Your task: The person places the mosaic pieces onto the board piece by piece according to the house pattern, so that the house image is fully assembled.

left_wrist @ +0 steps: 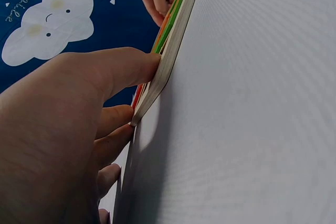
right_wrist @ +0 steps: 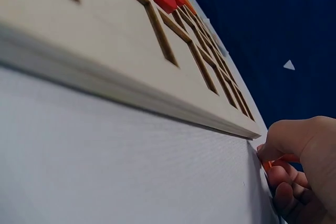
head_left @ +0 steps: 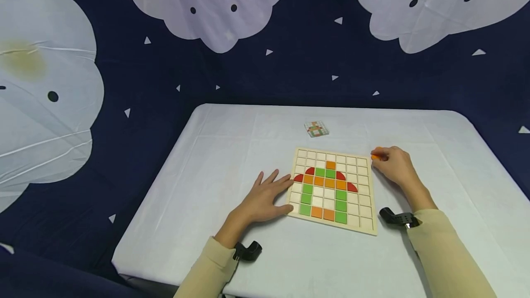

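Note:
A square wooden grid board [head_left: 362, 222] lies on the table, with orange, green and red pieces set in a mushroom-like pattern. My left hand [head_left: 265, 199] touches the board's left edge, fingers spread; in the left wrist view the thumb [left_wrist: 131, 66] presses against the rim. Just off the board's far right corner, my right hand [head_left: 395, 164] pinches an orange piece [head_left: 375, 157] between thumb and fingers. The right wrist view shows only a sliver of that orange piece [right_wrist: 267, 165]; the fingers hide the rest.
Beyond the board lies a small pattern card [head_left: 316, 128] showing a similar coloured design. A white cloth covers the table [head_left: 232, 151]. Behind it hangs a dark blue cloth [head_left: 306, 72] with clouds and small white triangles. Each wrist wears a black camera strap [head_left: 399, 218].

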`<state>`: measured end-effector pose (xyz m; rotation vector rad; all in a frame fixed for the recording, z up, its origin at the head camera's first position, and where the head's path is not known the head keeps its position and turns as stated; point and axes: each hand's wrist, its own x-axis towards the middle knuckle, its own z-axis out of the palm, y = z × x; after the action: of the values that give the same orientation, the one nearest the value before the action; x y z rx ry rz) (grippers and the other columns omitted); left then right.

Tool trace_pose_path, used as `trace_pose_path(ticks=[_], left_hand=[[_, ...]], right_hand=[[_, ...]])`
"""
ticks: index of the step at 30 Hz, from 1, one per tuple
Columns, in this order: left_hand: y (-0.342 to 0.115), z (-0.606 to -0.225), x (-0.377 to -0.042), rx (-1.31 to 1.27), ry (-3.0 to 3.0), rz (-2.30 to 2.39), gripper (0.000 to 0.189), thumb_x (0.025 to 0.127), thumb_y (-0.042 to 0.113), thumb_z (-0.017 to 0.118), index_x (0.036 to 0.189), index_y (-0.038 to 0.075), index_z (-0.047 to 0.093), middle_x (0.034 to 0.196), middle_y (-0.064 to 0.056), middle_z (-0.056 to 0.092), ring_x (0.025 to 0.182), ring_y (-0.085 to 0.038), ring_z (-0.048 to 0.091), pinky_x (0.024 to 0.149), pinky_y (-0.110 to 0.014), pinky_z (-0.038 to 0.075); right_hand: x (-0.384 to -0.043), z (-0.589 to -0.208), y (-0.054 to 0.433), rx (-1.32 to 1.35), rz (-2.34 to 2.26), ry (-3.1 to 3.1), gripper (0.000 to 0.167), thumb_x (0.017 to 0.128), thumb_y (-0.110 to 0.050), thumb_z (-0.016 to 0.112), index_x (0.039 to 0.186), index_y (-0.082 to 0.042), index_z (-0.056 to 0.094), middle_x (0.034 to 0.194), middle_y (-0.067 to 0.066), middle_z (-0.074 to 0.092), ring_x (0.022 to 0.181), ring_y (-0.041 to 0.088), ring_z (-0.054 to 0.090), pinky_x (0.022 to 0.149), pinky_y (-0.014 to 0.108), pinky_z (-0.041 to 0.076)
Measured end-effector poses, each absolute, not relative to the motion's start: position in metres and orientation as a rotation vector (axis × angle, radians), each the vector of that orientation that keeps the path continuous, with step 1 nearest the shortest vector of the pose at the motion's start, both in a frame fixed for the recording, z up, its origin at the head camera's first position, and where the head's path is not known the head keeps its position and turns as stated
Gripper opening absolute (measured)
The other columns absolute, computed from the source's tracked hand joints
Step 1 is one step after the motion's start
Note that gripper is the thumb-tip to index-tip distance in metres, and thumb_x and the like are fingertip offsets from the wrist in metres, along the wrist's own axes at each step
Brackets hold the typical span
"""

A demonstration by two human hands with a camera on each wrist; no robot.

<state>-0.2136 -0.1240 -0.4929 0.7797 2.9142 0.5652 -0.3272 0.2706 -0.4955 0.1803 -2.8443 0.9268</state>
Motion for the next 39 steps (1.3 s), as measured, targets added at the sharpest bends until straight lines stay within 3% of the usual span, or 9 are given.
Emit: trace_pose_path(ticks=[8,25,39], left_hand=[[-0.124,-0.493,-0.214,0.792,2.916,0.566,0.072,0.085,0.058,0.055,0.148,0.027,0.040,0.153,0.013,0.029,0.145,-0.019,0.011,0.114,-0.051,-0.001],[-0.124,-0.494,-0.215,0.790,2.921,0.565,0.072,0.085,0.059,0.055,0.148,0.027,0.040,0.153,0.013,0.029,0.145,-0.019,0.011,0.114,-0.051,0.000],[-0.124,-0.493,-0.214,0.789,2.918,0.568,0.072,0.086,0.059,0.054,0.149,0.026,0.039,0.153,0.014,0.028,0.145,-0.018,0.010,0.114,-0.050,-0.001]], right_hand=[[-0.327,-0.495,0.274,0.243,0.921,-2.841,0.031,0.082,-0.009,0.068,0.111,0.003,0.069,0.103,0.021,0.060,0.083,0.027,0.049,0.068,0.037,0.038],[-0.327,-0.493,0.266,0.261,0.948,-2.791,0.032,0.086,-0.013,0.068,0.114,0.002,0.068,0.097,0.016,0.059,0.082,0.025,0.050,0.067,0.037,0.038],[-0.330,-0.482,0.237,0.484,1.026,-2.763,0.030,0.088,-0.018,0.069,0.114,-0.002,0.070,0.104,0.012,0.061,0.084,0.024,0.055,0.072,0.039,0.043]])
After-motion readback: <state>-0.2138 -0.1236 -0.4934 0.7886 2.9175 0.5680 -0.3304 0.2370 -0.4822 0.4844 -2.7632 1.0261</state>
